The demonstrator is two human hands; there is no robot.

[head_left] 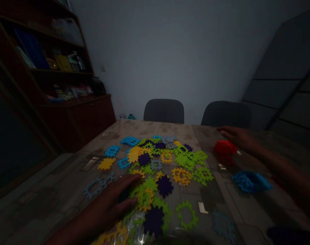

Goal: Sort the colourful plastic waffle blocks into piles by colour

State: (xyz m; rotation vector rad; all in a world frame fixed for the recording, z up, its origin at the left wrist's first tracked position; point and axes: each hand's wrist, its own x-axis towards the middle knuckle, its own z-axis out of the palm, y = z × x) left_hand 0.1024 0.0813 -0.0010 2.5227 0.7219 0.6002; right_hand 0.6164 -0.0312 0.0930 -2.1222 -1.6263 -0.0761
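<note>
Poised wide-gripped with left hand [119, 197] over toothed tiles [164, 186], spread perhaps for easy reach; near red block [225, 148] with right hand [232, 134], grip impossible to tell.

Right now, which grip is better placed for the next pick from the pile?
Left, probably: the left grip is over the near left of the pile; the right grip is away from it, by the red pieces.
</note>
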